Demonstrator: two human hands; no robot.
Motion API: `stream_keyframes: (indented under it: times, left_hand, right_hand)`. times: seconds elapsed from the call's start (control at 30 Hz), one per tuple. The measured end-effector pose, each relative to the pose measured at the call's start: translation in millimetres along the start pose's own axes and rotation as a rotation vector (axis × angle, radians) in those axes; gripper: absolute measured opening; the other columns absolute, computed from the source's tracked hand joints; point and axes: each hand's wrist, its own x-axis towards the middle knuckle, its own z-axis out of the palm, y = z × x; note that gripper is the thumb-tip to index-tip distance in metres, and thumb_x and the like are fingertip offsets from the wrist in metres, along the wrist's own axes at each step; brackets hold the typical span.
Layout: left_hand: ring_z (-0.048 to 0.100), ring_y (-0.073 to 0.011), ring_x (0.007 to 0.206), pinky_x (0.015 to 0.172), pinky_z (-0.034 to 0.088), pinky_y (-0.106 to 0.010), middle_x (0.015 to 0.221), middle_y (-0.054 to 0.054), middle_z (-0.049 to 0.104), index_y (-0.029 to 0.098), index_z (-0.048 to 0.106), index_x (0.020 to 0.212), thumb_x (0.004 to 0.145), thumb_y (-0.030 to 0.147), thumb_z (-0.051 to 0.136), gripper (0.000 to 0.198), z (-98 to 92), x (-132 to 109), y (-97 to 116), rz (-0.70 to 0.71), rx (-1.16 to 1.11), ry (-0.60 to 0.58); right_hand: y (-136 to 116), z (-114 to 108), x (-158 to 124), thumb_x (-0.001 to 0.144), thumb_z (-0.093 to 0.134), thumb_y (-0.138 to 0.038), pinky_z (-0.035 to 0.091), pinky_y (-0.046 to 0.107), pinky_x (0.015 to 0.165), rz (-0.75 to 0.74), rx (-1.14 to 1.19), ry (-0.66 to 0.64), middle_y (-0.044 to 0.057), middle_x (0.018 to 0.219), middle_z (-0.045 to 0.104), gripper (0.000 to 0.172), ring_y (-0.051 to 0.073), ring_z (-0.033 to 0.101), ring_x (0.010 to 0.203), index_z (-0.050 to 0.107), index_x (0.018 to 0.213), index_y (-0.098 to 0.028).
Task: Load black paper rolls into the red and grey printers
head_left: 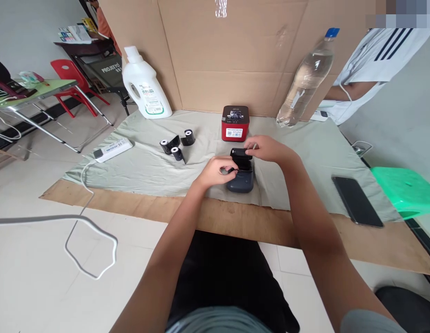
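A small dark grey printer (241, 181) sits on the pale green cloth (145, 166) with its black lid (241, 152) raised. My left hand (215, 170) is curled at the printer's left side, its fingers closed against the open compartment. From the right, my right hand (267, 149) reaches over the printer, fingers pinched on the top of the raised lid. Three black paper rolls (176, 144) lie to the left on the cloth. A red label printer (235, 123) stands just behind.
A white detergent jug (144, 86) and a leaning clear water bottle (307, 79) stand against the cardboard wall. A power strip (113, 149) with cable lies left, a black phone (357, 201) right, beside a green stool (405, 189). Another person's striped sleeve (381, 55) shows at top right.
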Motion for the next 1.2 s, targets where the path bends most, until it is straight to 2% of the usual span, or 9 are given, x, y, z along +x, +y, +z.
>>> stream_keyframes:
  times: [0.1,0.23,0.37,0.47,0.63,0.87,1.0,1.1,1.2]
  left_hand:
    - [0.040,-0.0091,0.059,0.060,0.034,-0.024,0.064,0.005,0.046,0.018,0.068,0.075,0.083,0.025,0.063,0.011,-1.8,-1,3,-0.037,0.007,-0.041]
    - [0.039,-0.0098,0.057,0.059,0.032,-0.026,0.060,0.003,0.050,0.017,0.065,0.066,0.089,0.034,0.061,0.028,-6.7,-2,9,-0.118,0.020,-0.148]
    - [0.044,-0.0122,0.058,0.061,0.033,-0.028,0.057,0.002,0.050,0.018,0.067,0.068,0.098,0.051,0.048,0.049,-5.6,1,6,-0.297,-0.052,-0.099]
    - [0.044,-0.0130,0.062,0.063,0.033,-0.028,0.061,0.003,0.047,0.019,0.055,0.066,0.096,0.055,0.051,0.047,-0.8,2,-4,-0.443,-0.029,0.009]
    - [0.046,-0.0146,0.069,0.067,0.034,-0.030,0.072,0.002,0.051,0.021,0.048,0.074,0.088,0.055,0.063,0.039,0.9,2,-17,-0.650,-0.191,-0.127]
    - [0.044,-0.0128,0.066,0.065,0.033,-0.029,0.070,0.003,0.047,0.021,0.045,0.075,0.084,0.049,0.070,0.039,5.2,0,-22,-0.636,-0.291,-0.077]
    - [0.054,-0.0146,0.069,0.062,0.039,-0.028,0.078,0.002,0.057,0.022,0.049,0.083,0.073,0.054,0.081,0.047,7.5,-4,-24,-0.640,-0.168,-0.119]
    - [0.060,-0.0168,0.073,0.062,0.045,-0.030,0.083,0.001,0.061,0.023,0.049,0.087,0.067,0.051,0.088,0.052,4.1,-4,-21,-0.630,-0.164,-0.195]
    - [0.062,-0.0181,0.075,0.063,0.048,-0.031,0.084,0.001,0.061,0.023,0.049,0.088,0.065,0.043,0.090,0.052,-1.8,-3,-16,-0.638,-0.165,-0.234]
  right_hand:
    - [-9,-3,-6,0.080,0.070,-0.025,0.044,0.028,0.074,-0.011,0.003,-0.196,0.005,0.102,0.070,0.018,0.020,0.063,0.089,0.072,0.097,-0.021]
    - [-15,5,-6,0.080,0.070,-0.022,0.044,0.028,0.074,-0.010,-0.058,-0.261,0.005,0.105,0.069,0.014,0.022,0.064,0.093,0.069,0.094,-0.020]
    - [-7,9,-1,0.081,0.074,-0.034,0.048,0.032,0.076,0.179,-0.087,-0.255,0.009,0.121,0.070,0.037,0.026,0.066,0.099,0.066,0.115,-0.022]
    - [-2,7,1,0.079,0.076,-0.041,0.053,0.035,0.073,0.322,-0.063,-0.341,0.012,0.117,0.073,0.054,0.030,0.070,0.097,0.063,0.129,-0.022]
    - [-3,7,4,0.077,0.078,-0.039,0.058,0.032,0.067,0.406,0.047,-0.435,0.011,0.112,0.074,0.060,0.027,0.073,0.093,0.061,0.133,-0.022]
    - [-6,9,6,0.076,0.081,-0.034,0.059,0.031,0.065,0.435,0.060,-0.443,0.011,0.107,0.075,0.058,0.027,0.075,0.090,0.060,0.128,-0.021]
    - [-9,8,2,0.070,0.085,-0.056,0.060,0.038,0.064,0.452,0.132,-0.396,0.013,0.112,0.073,0.067,0.026,0.075,0.078,0.063,0.123,-0.022]
    - [-21,13,-1,0.072,0.074,-0.076,0.059,0.040,0.063,0.494,0.136,-0.379,0.015,0.107,0.074,0.073,0.027,0.074,0.073,0.064,0.119,-0.021]
    - [-41,26,-2,0.074,0.067,-0.081,0.056,0.040,0.061,0.508,0.028,-0.337,0.017,0.103,0.073,0.077,0.031,0.073,0.075,0.062,0.120,-0.020]
